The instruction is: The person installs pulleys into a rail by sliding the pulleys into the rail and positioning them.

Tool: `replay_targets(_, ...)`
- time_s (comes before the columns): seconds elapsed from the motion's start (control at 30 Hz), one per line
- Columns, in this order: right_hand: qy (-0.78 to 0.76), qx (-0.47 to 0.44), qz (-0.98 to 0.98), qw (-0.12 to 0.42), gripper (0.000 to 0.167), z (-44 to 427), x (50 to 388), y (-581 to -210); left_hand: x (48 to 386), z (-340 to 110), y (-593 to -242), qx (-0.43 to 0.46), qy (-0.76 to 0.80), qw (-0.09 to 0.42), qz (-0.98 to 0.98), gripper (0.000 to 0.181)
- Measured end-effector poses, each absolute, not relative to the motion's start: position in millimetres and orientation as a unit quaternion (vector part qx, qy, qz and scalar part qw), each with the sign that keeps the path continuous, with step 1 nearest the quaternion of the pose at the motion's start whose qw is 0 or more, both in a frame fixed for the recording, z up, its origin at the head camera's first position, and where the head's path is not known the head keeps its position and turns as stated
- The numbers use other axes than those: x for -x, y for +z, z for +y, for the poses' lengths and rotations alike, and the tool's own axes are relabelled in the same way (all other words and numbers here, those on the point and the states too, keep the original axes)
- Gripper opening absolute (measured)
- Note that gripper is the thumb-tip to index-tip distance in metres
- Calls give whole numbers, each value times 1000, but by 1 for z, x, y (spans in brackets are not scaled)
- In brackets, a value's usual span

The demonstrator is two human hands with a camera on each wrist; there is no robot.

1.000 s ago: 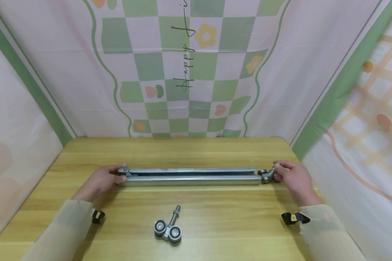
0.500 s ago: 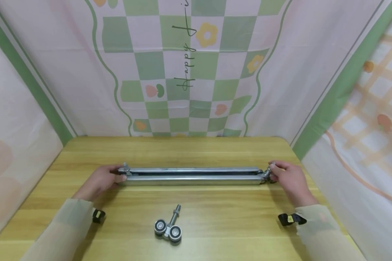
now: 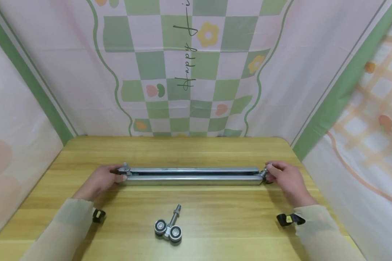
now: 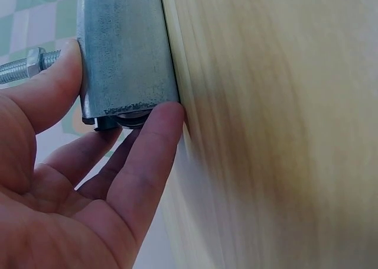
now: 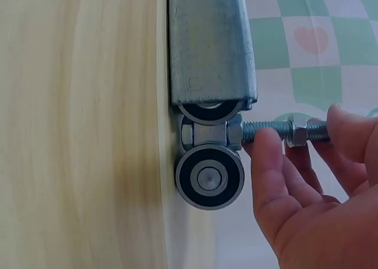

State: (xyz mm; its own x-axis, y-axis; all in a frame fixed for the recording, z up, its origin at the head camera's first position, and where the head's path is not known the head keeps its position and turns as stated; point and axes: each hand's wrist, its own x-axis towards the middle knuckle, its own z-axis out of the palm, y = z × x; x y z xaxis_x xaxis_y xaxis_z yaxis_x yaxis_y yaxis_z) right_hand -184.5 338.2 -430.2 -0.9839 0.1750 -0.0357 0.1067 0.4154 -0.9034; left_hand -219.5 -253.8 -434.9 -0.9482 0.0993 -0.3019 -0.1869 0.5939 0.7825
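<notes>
A straight steel track (image 3: 189,180) lies across the table, its slot facing up. My left hand (image 3: 99,180) holds its left end, thumb on the upper edge and fingers at the end face. Inside that end sits a roller (image 4: 134,119), mostly hidden, with a threaded bolt (image 4: 23,67) standing out of the slot. At the right end, my right hand (image 3: 288,180) grips the bolt (image 5: 269,130) of a roller trolley (image 5: 209,177). In the right wrist view, the trolley's inner wheel is partly inside the track and its outer wheel is outside.
A separate roller trolley (image 3: 168,230) with a bolt and nut lies on the wooden table (image 3: 222,224) in front of the track. Patterned fabric (image 3: 183,65) hangs behind the table and at both sides.
My right hand has moved left with the trolley, from just outside the track's right end to partly inside it. My left hand and the loose trolley have stayed in place.
</notes>
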Motion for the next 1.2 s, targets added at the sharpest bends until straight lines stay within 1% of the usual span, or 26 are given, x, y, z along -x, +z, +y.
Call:
replay_targets(0.2,531,67,-845,14,52,334,183,-428,219,-252,-436,32,468,163,868,66)
replay_targets(0.37,469,71,-880,13,57,336,178,-418,219,-252,-437,31,470,164,867,66)
replay_targets(0.53,399,68,-914,37,51,334,176,-409,219,-252,-434,33,454,165,875,66)
replay_targets(0.8,367,34,-928,54,41,325,180,-406,217,-251,-432,30,447,163,879,67)
replay_targets(0.97,344,19,-937,59,34,316,184,-406,217,-252,-431,29,450,166,877,67)
replay_targets(1.2,319,-3,-946,57,30,301,188,-402,217,-253,-432,29,453,167,876,67)
